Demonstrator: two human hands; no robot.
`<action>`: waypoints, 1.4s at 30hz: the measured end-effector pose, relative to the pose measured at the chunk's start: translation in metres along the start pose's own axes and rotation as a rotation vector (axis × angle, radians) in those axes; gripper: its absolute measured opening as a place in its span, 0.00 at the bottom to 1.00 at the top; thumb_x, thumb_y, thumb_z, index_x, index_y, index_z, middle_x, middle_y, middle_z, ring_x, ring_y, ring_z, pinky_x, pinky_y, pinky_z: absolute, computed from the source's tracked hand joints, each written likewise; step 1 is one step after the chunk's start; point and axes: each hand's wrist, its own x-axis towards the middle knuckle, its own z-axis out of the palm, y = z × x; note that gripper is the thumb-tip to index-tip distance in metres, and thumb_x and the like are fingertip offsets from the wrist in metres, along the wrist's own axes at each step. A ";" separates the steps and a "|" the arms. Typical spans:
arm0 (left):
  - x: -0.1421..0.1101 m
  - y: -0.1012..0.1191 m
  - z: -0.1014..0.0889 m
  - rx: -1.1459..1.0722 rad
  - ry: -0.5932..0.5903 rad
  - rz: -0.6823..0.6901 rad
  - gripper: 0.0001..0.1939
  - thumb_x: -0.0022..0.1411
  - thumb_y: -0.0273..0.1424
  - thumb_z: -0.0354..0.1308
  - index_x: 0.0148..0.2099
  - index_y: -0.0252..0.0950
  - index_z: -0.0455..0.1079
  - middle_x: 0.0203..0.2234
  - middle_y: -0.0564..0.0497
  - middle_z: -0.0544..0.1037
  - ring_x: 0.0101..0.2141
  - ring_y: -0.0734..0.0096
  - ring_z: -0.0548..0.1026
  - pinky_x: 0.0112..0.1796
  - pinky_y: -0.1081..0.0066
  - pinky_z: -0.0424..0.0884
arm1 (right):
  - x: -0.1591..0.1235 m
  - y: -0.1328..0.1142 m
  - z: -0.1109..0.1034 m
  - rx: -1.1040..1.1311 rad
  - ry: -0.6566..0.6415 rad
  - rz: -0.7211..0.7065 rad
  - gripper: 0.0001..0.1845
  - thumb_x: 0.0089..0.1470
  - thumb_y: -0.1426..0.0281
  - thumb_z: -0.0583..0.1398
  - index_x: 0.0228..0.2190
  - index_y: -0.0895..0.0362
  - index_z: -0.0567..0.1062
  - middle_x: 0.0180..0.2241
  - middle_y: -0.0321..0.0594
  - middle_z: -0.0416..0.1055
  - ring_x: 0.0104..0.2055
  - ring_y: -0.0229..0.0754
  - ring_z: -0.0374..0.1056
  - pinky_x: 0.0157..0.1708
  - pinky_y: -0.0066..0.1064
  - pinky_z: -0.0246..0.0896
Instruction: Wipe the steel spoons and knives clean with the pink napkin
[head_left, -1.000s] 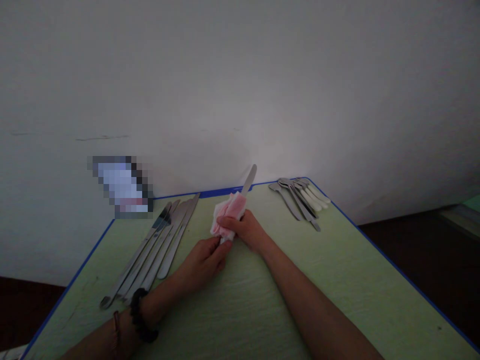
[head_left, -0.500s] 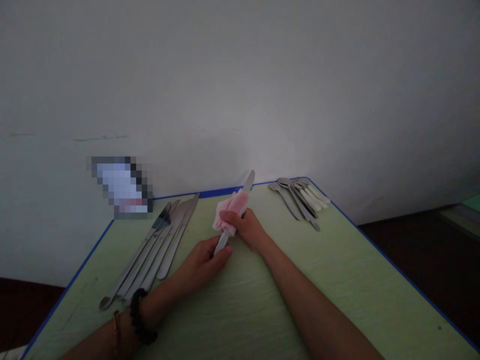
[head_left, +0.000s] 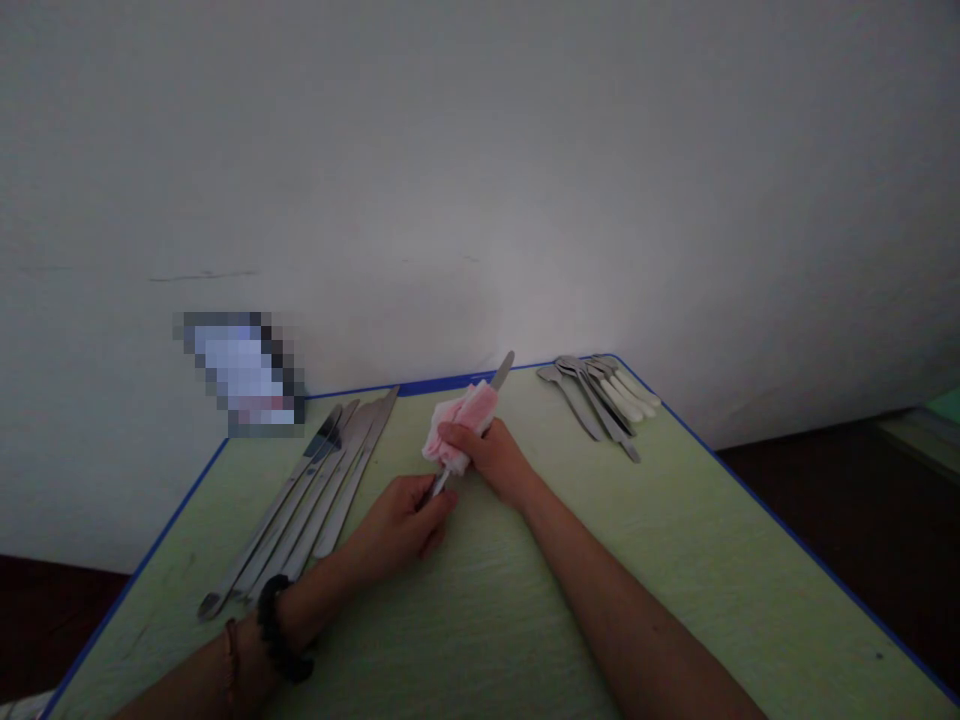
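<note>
Knife [head_left: 505, 370], one: slanted through both hands, tip pointing away, lower end pinched in the closed fingers of the left hand [head_left: 405, 522]. Cloth [head_left: 457, 420], pink and white, one: was bunched round the knife's middle, clasped by the curled right hand [head_left: 497, 460]. Other knives [head_left: 341, 470], several: lay left of both hands.

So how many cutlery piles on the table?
2: a knife pile on the table's left, and one with spoons by its far right corner. Held knife excluded; forearms may hide loose pieces.
</note>
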 end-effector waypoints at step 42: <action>-0.003 -0.001 0.002 -0.040 -0.029 0.087 0.20 0.60 0.40 0.43 0.20 0.38 0.59 0.12 0.58 0.62 0.16 0.76 0.58 0.21 0.74 0.56 | 0.009 0.008 0.002 0.490 0.089 0.016 0.22 0.34 0.53 0.67 0.23 0.57 0.70 0.21 0.32 0.65 0.24 0.34 0.57 0.28 0.28 0.53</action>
